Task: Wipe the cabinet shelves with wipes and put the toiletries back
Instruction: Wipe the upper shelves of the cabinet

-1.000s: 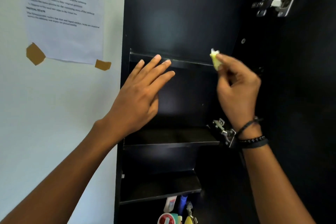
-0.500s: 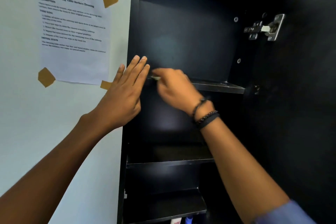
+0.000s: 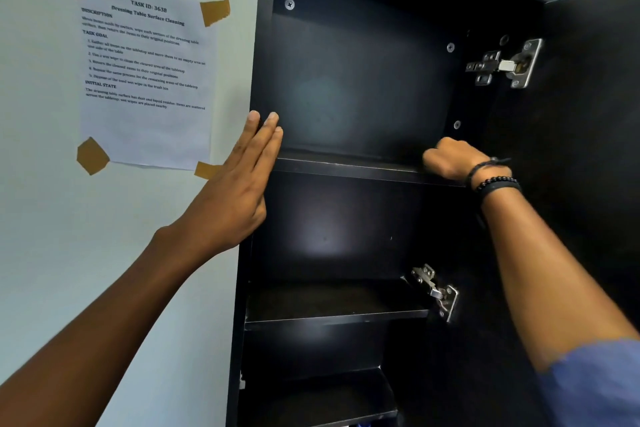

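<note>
While the right hand (image 3: 453,158) works the top shelf (image 3: 346,168) at right of centre frame, the left hand (image 3: 239,184) lies flat and open against the cabinet's (image 3: 363,87) left front edge, fingers straight, gripping nothing. My read: it's bracing the wall-hung box so the wiping push doesn't rock it.

Right hand is curled into a closed fist, knuckles up, resting on the shelf's right end near the side wall. No wipe visible; it may be balled inside the fist, but I can't tell. So grip: closed, contents unconfirmed. Position at the shelf's far end suggests a wiping stroke along the board, judged only from posture.

Door (image 3: 595,149) swung fully open at right of frame, upper hinge (image 3: 502,64) and lower hinge (image 3: 436,291) exposed, which keeps all shelves reachable. Middle shelf (image 3: 336,317) and bottom shelf (image 3: 311,399) both bare and dark. No toiletries clearly in view; something small at bottom edge of frame is too cut off to identify.

Taped instruction sheet (image 3: 145,69) on the wall, upper left.

Progress estimate: still in wiping phase, restocking not started. Risk: fist clipping the side wall.
</note>
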`<act>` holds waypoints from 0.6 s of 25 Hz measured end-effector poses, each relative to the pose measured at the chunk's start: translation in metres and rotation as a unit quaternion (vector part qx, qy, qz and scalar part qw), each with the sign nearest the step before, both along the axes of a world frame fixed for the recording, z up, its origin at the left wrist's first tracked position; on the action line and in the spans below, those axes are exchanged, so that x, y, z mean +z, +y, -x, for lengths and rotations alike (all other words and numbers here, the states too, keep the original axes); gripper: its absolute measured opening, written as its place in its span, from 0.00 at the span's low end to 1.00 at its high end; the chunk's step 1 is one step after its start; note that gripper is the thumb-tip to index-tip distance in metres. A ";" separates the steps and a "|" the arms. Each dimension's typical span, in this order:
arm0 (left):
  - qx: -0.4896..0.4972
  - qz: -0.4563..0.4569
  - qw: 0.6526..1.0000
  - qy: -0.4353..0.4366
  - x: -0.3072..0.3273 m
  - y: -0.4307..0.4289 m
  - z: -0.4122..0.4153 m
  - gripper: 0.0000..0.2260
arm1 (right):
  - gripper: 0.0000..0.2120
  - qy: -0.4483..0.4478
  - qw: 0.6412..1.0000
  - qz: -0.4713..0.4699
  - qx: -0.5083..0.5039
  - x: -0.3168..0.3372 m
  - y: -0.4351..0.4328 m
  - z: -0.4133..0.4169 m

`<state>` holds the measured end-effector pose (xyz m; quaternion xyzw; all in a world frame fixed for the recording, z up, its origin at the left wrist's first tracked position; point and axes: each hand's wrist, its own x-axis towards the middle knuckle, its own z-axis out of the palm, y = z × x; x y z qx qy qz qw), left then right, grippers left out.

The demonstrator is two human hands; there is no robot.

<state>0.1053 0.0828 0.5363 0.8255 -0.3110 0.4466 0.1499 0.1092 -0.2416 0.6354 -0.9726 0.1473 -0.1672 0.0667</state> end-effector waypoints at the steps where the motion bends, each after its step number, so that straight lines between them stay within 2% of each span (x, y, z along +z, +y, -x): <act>1: -0.018 0.006 1.000 0.009 0.000 0.000 0.000 0.34 | 0.13 0.003 1.000 -0.002 0.007 0.000 0.007 -0.002; 6: -0.082 0.062 0.995 -0.007 -0.002 0.008 -0.005 0.36 | 0.12 -0.040 0.988 0.046 0.140 0.000 0.087 -0.021; 11: -0.064 0.094 0.993 -0.027 -0.002 0.009 -0.004 0.35 | 0.10 -0.025 0.941 0.001 0.337 0.001 0.188 -0.037; 15: -0.056 0.130 0.989 -0.047 0.003 0.004 -0.002 0.32 | 0.16 -0.042 0.912 0.000 0.407 -0.018 0.184 -0.020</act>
